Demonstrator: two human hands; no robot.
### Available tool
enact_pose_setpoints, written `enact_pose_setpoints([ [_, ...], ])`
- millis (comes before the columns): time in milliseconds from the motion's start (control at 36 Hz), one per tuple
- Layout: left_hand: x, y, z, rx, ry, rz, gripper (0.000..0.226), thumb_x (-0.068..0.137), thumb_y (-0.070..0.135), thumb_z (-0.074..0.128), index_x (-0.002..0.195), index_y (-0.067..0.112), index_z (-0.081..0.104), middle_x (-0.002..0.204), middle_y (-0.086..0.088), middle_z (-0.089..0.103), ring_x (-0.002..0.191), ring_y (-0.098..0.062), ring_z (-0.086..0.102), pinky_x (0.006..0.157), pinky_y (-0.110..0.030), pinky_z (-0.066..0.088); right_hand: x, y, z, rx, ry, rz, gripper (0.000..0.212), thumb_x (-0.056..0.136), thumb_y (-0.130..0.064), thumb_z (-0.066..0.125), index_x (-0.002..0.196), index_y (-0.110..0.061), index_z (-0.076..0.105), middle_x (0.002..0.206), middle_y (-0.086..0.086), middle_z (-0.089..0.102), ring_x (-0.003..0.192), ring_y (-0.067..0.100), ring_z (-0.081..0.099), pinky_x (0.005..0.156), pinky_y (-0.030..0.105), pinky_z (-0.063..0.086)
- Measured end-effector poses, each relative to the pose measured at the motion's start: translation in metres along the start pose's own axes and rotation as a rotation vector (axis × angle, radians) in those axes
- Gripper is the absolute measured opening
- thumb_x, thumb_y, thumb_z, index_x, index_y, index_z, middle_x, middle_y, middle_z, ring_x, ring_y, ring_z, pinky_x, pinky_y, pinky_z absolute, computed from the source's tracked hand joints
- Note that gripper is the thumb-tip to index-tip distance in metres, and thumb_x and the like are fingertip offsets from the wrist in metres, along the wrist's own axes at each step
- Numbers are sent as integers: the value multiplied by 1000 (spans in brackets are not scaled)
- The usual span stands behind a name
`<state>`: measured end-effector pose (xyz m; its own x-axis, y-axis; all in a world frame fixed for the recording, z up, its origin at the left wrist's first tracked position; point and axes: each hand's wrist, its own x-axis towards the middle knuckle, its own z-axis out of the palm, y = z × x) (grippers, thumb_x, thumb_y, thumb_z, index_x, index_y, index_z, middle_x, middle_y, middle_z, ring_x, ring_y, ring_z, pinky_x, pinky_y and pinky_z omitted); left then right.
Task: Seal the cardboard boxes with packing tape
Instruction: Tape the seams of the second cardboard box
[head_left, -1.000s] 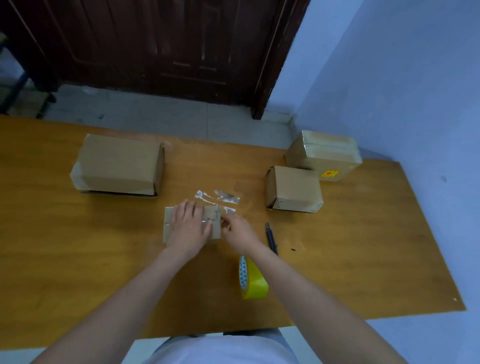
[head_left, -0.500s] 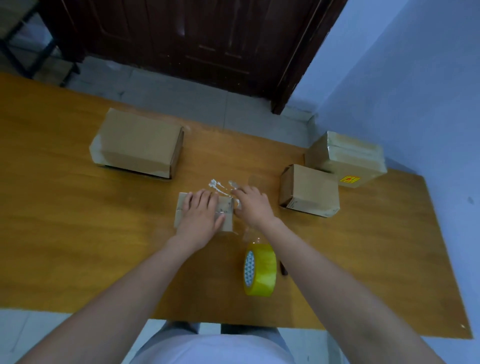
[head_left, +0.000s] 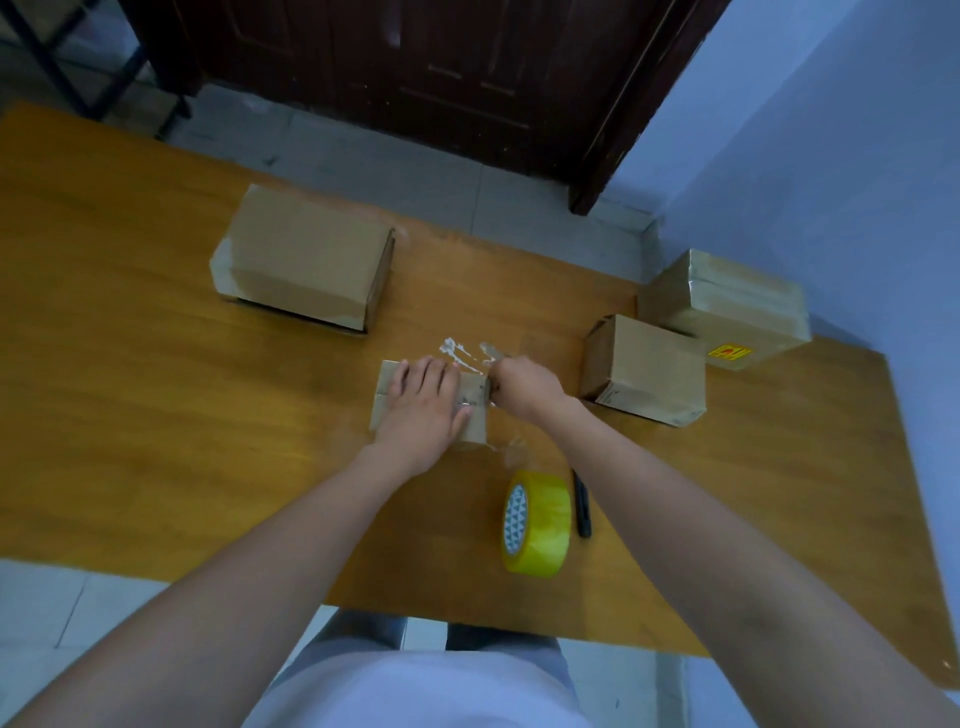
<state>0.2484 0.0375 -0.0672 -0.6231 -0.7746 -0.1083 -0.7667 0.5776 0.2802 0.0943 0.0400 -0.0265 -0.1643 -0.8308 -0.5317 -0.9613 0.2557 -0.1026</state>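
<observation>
A small flat cardboard box (head_left: 385, 387) lies at the table's middle. My left hand (head_left: 426, 408) rests flat on its top with the fingers spread, holding it down. My right hand (head_left: 524, 387) is at the box's right end, fingers curled against that edge; what lies under them is hidden. A loose strip of clear tape (head_left: 511, 447) trails from that end toward a yellow tape roll (head_left: 537, 522), which stands on its edge near the front. Crumpled tape scraps (head_left: 460, 352) lie just behind the box.
A large box (head_left: 306, 260) sits at the back left. A medium box (head_left: 647, 371) and a taped box with a yellow label (head_left: 727, 306) stand at the right. A black pen-like tool (head_left: 582, 504) lies beside the roll. The wooden table (head_left: 156, 415) borders a blue wall.
My right hand slid along the small box's right end, from its near corner to its far corner. My left hand stayed on the box. The view tilted, so everything shifted in frame.
</observation>
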Motion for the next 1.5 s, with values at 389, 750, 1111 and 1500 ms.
enact_pose_setpoints([
  [389, -1, 2, -3, 42, -36, 1, 60, 101, 42, 31, 148, 6, 23, 148, -13, 30, 141, -29, 18, 115, -42, 2, -35, -14, -1, 807, -253, 316, 46, 94, 4, 33, 135, -7, 49, 130, 15, 50, 128, 32, 41, 103, 41, 35],
  [750, -1, 3, -11, 72, -113, -6, 60, 102, 44, 23, 149, 8, 14, 150, -10, 24, 142, -26, 13, 117, -42, 1, -28, -24, 4, 523, -295, 254, 38, 94, -1, 39, 131, -2, 51, 107, 12, 55, 95, 24, 50, 81, 33, 41],
  [1111, -2, 3, -10, 76, -120, -2, 60, 102, 44, 22, 149, 8, 12, 150, -10, 21, 142, -27, 11, 118, -44, 1, -56, -6, -12, 375, -320, 160, 52, 92, 0, 39, 142, -13, 41, 145, 11, 44, 131, 27, 42, 104, 34, 36],
  [1500, -1, 1, -8, 51, -108, 12, 60, 102, 44, 24, 148, 6, 16, 148, -10, 25, 140, -27, 13, 116, -44, 0, -61, -8, 44, -251, 161, -124, 23, 94, -30, 50, 104, -13, 63, 106, 7, 65, 104, 28, 54, 85, 36, 33],
])
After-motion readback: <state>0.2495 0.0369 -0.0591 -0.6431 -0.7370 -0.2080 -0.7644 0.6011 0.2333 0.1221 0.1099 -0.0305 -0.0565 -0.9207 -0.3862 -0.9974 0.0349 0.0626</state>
